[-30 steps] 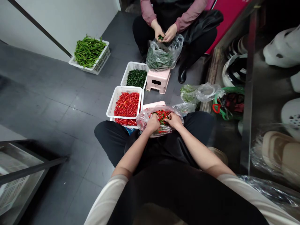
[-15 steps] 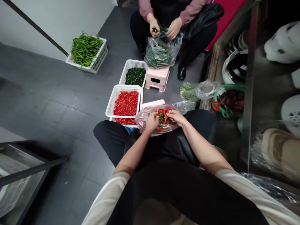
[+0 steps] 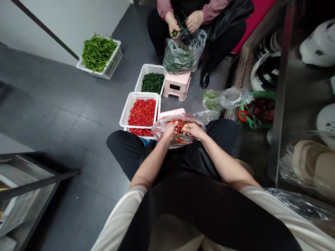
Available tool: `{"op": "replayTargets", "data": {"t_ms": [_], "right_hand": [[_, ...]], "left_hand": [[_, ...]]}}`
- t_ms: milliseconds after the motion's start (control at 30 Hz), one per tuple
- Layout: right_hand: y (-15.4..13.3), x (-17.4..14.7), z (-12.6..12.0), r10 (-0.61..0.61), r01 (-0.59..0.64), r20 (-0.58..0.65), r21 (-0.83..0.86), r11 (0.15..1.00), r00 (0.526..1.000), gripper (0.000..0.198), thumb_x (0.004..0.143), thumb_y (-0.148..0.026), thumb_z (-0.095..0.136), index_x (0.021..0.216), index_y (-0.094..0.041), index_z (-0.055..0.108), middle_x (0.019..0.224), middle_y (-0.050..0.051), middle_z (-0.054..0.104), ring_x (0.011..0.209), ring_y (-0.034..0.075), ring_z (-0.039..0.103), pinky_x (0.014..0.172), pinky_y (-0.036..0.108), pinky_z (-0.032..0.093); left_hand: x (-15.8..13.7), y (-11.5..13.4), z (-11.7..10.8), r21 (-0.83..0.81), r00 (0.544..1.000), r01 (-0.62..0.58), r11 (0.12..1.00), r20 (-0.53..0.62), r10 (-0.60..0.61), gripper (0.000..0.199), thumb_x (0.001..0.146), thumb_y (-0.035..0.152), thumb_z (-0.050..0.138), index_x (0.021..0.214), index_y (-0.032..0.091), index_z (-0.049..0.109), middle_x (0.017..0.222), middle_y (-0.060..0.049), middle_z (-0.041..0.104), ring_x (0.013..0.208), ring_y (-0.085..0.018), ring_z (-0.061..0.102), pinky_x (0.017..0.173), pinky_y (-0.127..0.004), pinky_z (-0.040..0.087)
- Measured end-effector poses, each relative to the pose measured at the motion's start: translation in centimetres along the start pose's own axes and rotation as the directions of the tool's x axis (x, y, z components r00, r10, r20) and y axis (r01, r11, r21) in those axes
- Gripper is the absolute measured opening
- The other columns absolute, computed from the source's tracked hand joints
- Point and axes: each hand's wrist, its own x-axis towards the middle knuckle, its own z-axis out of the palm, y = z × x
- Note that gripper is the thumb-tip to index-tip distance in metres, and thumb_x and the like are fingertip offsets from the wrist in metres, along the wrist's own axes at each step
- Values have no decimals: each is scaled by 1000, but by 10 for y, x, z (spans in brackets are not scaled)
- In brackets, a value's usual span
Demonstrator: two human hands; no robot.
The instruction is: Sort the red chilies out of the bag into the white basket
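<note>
A clear plastic bag (image 3: pixel 159 129) of red chillies with green stems rests between my knees. My left hand (image 3: pixel 170 131) is closed at the bag's mouth, its fingertips pinched on red chillies (image 3: pixel 179 126). Close beside it, my right hand (image 3: pixel 193 131) also pinches a red chilli, its fingers pointing toward the left ones. Left of the bag, a white basket (image 3: pixel 125 111) holds a heap of red chillies (image 3: pixel 142 113) and sits on another basket with more of them.
Behind is a white basket (image 3: pixel 140 75) of dark green chillies. A pink stool (image 3: pixel 180 85) bears a co-worker's bag (image 3: pixel 179 60) of green chillies; the co-worker's hands hold some. A basket (image 3: pixel 112 64) of long green peppers stands far left. Shelving (image 3: pixel 278 104) lines the right side.
My hands have come closer together over the bag, and the right has shifted left and lower. The co-worker's right-side hand has lifted with a green chilli. The view has tilted slightly.
</note>
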Motion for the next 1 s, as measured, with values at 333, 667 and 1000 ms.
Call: {"op": "replayTargets", "data": {"t_ms": [333,667,1000], "right_hand": [[-9,-3,-19,-60,-48,-189,-520,853,980,31,73,-48,63,71,-17,66,57,-2,56,53,12,45,54,24,32],[-31,22,15,-320,106,-134,-767,633,938,16,82,-26,54,76,-17,65,85,6,64,80,19,55,72,27,39],[0,11,4,-136,-111,-245,-777,619,960,16,79,-30,62,91,-21,69,97,6,63,79,18,56,73,28,43]], "left_hand": [[0,-8,-15,529,960,-271,804,212,184,17,84,26,51,76,13,60,68,-2,60,61,-10,53,66,-24,47],[-4,13,-5,950,938,-283,132,245,244,34,85,28,41,99,11,67,105,-16,68,98,-27,62,92,-38,44],[5,7,-7,996,985,16,88,-30,169,44,81,49,52,107,15,62,109,-18,66,104,-27,61,90,-36,45]]}}
